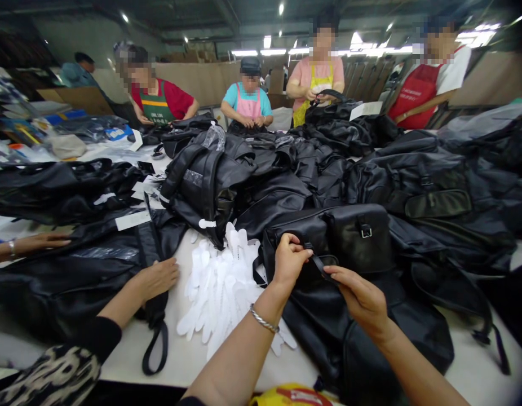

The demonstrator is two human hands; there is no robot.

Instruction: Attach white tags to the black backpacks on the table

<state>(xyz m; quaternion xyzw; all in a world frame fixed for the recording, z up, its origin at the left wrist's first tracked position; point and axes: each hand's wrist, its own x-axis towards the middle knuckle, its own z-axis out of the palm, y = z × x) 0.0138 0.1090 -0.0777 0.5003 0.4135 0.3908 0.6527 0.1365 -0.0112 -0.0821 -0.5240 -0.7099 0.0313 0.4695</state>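
A black backpack (358, 304) lies in front of me on the white table (189, 355). My left hand (290, 260), with a silver bracelet on its wrist, is closed in a pinch on a thin black strap (318, 262) at the bag's top. My right hand (359, 299) grips the other end of that strap just to the right. A pile of white plastic tags (221, 287) lies left of my left hand.
Many black bags (328, 163) are heaped across the table. A co-worker's hands (157, 279) rest on a bag (66, 282) at my left. Several people in aprons (248, 104) work along the far side. A yellow object (290, 396) shows at the bottom edge.
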